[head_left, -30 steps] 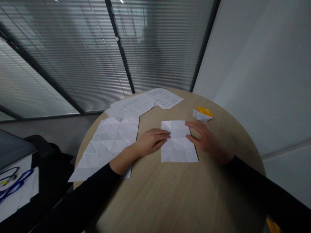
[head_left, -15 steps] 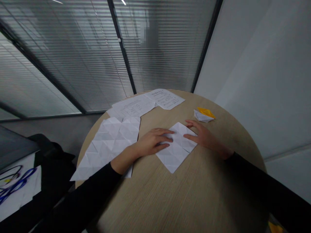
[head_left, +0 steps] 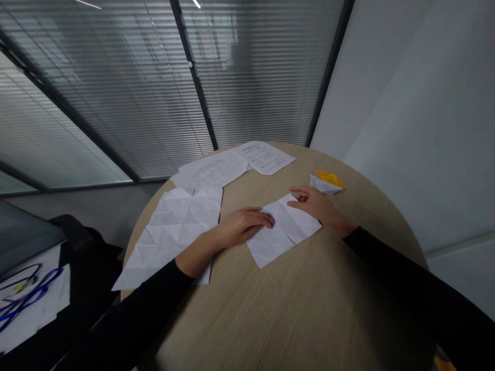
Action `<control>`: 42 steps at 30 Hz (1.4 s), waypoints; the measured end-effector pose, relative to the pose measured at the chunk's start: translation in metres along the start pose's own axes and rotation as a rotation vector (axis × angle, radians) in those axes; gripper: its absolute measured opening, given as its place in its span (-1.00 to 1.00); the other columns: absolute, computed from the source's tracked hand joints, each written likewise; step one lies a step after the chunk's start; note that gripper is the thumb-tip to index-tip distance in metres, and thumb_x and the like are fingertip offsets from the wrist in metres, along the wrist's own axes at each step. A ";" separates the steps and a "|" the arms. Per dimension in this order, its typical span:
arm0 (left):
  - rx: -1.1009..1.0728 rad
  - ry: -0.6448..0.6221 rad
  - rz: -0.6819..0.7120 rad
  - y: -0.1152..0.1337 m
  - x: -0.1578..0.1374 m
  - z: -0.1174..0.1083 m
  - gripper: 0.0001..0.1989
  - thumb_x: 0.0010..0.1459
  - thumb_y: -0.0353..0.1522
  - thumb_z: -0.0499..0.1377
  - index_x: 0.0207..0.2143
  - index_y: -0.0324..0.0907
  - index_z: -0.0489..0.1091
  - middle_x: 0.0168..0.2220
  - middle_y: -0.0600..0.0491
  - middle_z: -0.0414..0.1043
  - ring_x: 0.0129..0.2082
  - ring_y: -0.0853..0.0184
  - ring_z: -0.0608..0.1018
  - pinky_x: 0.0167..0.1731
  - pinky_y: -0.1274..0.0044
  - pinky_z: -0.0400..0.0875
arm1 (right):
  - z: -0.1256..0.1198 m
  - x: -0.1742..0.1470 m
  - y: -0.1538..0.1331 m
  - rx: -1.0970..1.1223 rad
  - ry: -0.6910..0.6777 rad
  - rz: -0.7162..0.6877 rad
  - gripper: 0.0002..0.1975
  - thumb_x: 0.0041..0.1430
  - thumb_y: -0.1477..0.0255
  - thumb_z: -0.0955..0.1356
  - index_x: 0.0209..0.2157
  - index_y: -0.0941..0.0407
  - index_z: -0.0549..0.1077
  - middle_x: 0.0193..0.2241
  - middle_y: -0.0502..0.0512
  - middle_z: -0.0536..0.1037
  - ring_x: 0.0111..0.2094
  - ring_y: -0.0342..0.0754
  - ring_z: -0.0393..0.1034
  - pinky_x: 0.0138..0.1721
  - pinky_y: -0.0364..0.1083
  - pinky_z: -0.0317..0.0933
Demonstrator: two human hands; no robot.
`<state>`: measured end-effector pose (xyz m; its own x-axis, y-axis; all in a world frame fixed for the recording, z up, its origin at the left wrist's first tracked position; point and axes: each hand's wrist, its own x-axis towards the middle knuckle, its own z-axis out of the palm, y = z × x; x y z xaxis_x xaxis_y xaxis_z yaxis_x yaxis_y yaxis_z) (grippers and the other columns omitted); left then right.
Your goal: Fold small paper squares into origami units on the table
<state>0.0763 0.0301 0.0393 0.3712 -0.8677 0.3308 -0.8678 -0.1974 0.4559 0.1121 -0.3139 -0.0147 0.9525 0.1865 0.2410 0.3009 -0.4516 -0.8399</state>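
Paper sheet (head_left: 283, 231), white, creased, seems light and limp, best taken by edges; left hand (head_left: 244, 225) rests open atop; right hand (head_left: 316, 207) half-open at far corner, pinch unclear.

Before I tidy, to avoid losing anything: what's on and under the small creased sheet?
The left hand lies on the left part of the small creased sheet; the right hand is at its far corner. The table shows around it; anything beneath the sheet or hands is hidden.

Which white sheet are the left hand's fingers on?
The small creased sheet, between left hand and right hand. The large creased sheet lies farther left; the printed sheets lie beyond both.
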 end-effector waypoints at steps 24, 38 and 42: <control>0.370 0.285 -0.278 -0.014 -0.006 0.008 -0.73 0.55 -0.26 0.29 0.20 -0.10 0.61 0.21 -0.15 0.71 0.20 -0.02 0.72 0.25 0.06 0.60 | -0.003 -0.039 -0.015 -0.047 0.147 -0.086 -0.67 0.34 0.23 0.54 0.09 -0.03 0.62 -0.24 0.10 0.70 -0.19 0.14 0.64 -0.11 0.09 0.54; 0.270 0.093 -0.286 0.016 0.001 0.005 -0.34 0.50 0.15 0.27 0.30 -0.16 0.62 0.38 -0.25 0.63 0.38 -0.15 0.66 0.48 -0.07 0.39 | -0.003 -0.054 -0.042 0.056 0.049 -0.162 -0.47 0.55 0.29 0.40 0.47 -0.08 0.49 0.26 0.20 0.74 0.27 0.27 0.68 0.31 0.30 0.56; 0.151 0.158 -0.331 0.018 0.004 0.003 -0.43 0.62 0.10 0.11 0.18 -0.11 0.67 0.26 -0.15 0.73 0.30 -0.06 0.71 0.40 0.01 0.47 | 0.005 -0.064 -0.055 0.004 -0.076 -0.246 -0.17 0.56 0.26 0.45 0.70 -0.09 0.12 0.30 0.27 0.72 0.34 0.32 0.64 0.42 0.41 0.48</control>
<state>0.0612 0.0220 0.0468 0.6747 -0.6675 0.3150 -0.7276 -0.5297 0.4360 0.0344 -0.2968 0.0143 0.8442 0.3556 0.4010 0.5227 -0.3808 -0.7627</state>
